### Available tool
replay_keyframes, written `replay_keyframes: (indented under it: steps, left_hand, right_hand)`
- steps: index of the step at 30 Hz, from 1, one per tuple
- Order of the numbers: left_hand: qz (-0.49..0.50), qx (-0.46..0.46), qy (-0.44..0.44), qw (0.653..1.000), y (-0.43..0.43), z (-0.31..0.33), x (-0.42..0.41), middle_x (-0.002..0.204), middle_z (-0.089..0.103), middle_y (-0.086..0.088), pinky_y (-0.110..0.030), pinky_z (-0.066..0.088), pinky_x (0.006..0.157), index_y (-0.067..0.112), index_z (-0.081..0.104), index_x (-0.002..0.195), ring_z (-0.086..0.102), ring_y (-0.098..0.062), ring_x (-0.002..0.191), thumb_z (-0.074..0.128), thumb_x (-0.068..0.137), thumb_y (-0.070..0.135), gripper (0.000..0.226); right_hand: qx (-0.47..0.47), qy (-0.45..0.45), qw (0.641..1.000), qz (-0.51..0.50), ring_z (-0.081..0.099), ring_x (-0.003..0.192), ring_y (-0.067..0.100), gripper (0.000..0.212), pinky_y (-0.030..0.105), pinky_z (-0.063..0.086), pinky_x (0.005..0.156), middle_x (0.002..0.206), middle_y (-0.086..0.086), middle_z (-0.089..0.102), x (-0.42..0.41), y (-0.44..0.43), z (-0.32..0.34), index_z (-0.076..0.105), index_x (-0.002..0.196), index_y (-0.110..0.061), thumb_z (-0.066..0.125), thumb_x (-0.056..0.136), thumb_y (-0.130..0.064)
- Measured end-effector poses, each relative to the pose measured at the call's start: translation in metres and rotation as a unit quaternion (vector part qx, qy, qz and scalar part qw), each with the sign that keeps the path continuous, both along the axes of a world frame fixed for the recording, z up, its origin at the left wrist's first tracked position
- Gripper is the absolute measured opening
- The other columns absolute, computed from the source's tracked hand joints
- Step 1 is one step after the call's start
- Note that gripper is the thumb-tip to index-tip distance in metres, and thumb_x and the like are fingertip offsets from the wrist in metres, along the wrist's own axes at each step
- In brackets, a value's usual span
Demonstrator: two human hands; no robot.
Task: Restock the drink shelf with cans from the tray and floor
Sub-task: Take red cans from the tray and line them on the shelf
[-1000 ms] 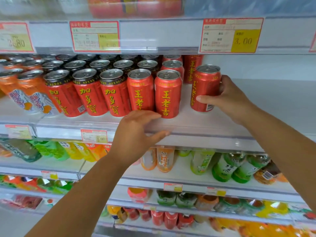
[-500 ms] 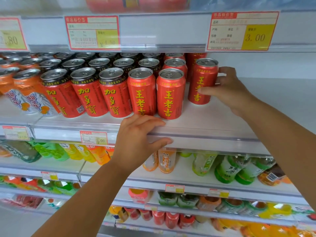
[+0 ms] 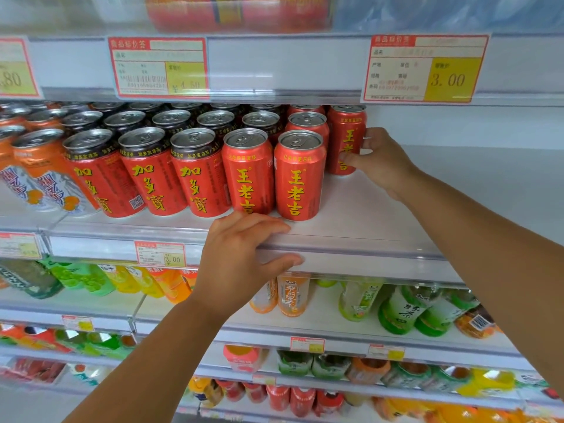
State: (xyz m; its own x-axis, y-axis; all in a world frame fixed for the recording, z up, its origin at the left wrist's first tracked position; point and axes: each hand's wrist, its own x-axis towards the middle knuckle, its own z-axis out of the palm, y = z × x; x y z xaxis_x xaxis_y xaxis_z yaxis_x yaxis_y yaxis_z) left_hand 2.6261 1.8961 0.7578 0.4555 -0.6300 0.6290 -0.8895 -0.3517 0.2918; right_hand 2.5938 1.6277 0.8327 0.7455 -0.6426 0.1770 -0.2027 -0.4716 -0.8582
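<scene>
One view only: head-worn wide-angle camera is facing the drink shelf point(image 3: 366, 236) front-on, tilting slightly down. It's sitting close, within arm's reach: left hand point(image 3: 241, 257) on the shelf lip and right hand point(image 3: 381, 160) on a red can point(image 3: 346, 138) are showing with forearms. Lower shelves point(image 3: 323, 323) are curving away below.

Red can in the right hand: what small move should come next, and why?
Probably release it and draw the right hand back: the red can seems to stand upright on the shelf, close beside the matching cans, with fingers curled round it.
</scene>
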Motion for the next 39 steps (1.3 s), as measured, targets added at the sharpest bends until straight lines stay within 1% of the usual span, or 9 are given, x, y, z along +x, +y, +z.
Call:
replay_keyframes:
  steps: [11, 14, 17, 21, 23, 27, 31, 35, 39]
  left_hand:
    - [-0.009, -0.002, 0.011, 1.000, 0.001, 0.003, -0.001, 0.111, 0.070, 0.014, -0.039, 0.046, 0.092, 0.028, 0.072, 0.110, 0.062, -0.012, 0.100, 0.069, 0.074, 0.062, 0.050]
    - [-0.028, -0.060, 0.046, 0.997, 0.017, 0.011, -0.009, 0.119, 0.066, 0.013, -0.025, 0.040, 0.102, 0.024, 0.069, 0.117, 0.056, -0.008, 0.110, 0.068, 0.078, 0.053, 0.048]
    - [0.000, -0.116, 0.020, 0.993, 0.057, 0.008, -0.021, 0.113, 0.068, 0.009, -0.017, 0.039, 0.097, 0.019, 0.072, 0.110, 0.055, -0.008, 0.105, 0.069, 0.084, 0.037, 0.032]
    - [0.087, -0.073, 0.173, 0.978, 0.137, -0.059, -0.027, 0.104, 0.063, 0.018, -0.021, 0.047, 0.086, 0.028, 0.071, 0.108, 0.056, -0.003, 0.096, 0.064, 0.086, 0.036, 0.024]
    - [0.162, -0.025, 0.297, 0.941, 0.178, -0.105, -0.035, 0.106, 0.062, 0.021, -0.023, 0.049, 0.082, 0.035, 0.068, 0.109, 0.058, -0.001, 0.094, 0.065, 0.088, 0.036, 0.022]
    - [0.294, 0.056, 0.501, 0.812, 0.250, -0.204, -0.065, 0.115, 0.062, 0.014, -0.024, 0.047, 0.085, 0.039, 0.064, 0.110, 0.061, -0.007, 0.100, 0.066, 0.089, 0.033, 0.022]
    - [0.355, 0.092, 0.657, 0.659, 0.300, -0.311, -0.109, 0.117, 0.060, 0.008, -0.027, 0.048, 0.086, 0.028, 0.065, 0.117, 0.061, -0.015, 0.103, 0.064, 0.090, 0.035, 0.029]
    - [0.380, 0.096, 0.731, 0.558, 0.326, -0.436, -0.149, 0.092, 0.066, 0.003, -0.030, 0.053, 0.077, 0.025, 0.067, 0.087, 0.065, -0.022, 0.089, 0.061, 0.080, 0.033, 0.012]
    - [0.389, 0.099, 0.769, 0.498, 0.330, -0.566, -0.169, 0.103, 0.059, -0.001, -0.021, 0.048, 0.075, 0.021, 0.066, 0.111, 0.061, -0.023, 0.094, 0.063, 0.086, 0.026, 0.026]
  right_hand:
    - [-0.013, 0.049, 0.998, -0.027, 0.052, 0.124, 0.026, 0.079, 0.032, 0.041, 0.097, 0.140, 0.012, 0.050, -0.003, 0.002, -0.004, 0.028, 0.147, -0.015, 0.072, 0.084, -0.033]
    - [-0.097, -0.053, 0.991, -0.071, 0.060, 0.102, 0.009, 0.058, 0.027, 0.046, 0.090, 0.121, 0.003, 0.060, -0.030, 0.034, 0.008, 0.041, 0.137, -0.021, 0.067, 0.086, -0.029]
    - [-0.139, -0.222, 0.965, 0.001, 0.055, 0.078, -0.001, 0.032, 0.016, 0.043, 0.076, 0.089, -0.007, 0.058, -0.074, 0.091, 0.003, 0.051, 0.113, -0.030, 0.058, 0.088, -0.012]
    - [-0.148, -0.269, 0.940, 0.150, 0.054, 0.081, 0.006, 0.024, 0.020, 0.043, 0.076, 0.092, -0.006, 0.054, -0.107, 0.163, -0.044, 0.051, 0.104, -0.020, 0.053, 0.090, -0.001]
    - [-0.102, -0.202, 0.950, 0.213, 0.056, 0.085, 0.005, 0.018, 0.016, 0.044, 0.078, 0.097, -0.008, 0.056, -0.108, 0.197, -0.079, 0.053, 0.103, -0.017, 0.054, 0.090, -0.006]
    - [-0.021, 0.066, 0.945, 0.319, 0.058, 0.089, -0.004, 0.028, 0.007, 0.044, 0.074, 0.097, -0.026, 0.061, -0.088, 0.262, -0.175, 0.054, 0.099, -0.042, 0.057, 0.087, -0.017]
    - [-0.021, 0.326, 0.862, 0.388, 0.059, 0.096, -0.004, 0.042, 0.019, 0.049, 0.085, 0.108, -0.019, 0.062, -0.070, 0.300, -0.320, 0.052, 0.101, -0.049, 0.062, 0.089, -0.011]
    - [-0.020, 0.470, 0.785, 0.404, 0.059, 0.114, 0.016, 0.035, 0.037, 0.046, 0.097, 0.119, -0.002, 0.060, -0.062, 0.337, -0.478, 0.058, 0.116, -0.032, 0.062, 0.088, -0.012]
    - [-0.069, 0.539, 0.733, 0.410, 0.057, 0.114, 0.021, 0.042, 0.036, 0.047, 0.092, 0.123, 0.005, 0.059, -0.047, 0.367, -0.634, 0.056, 0.129, -0.020, 0.060, 0.087, -0.020]
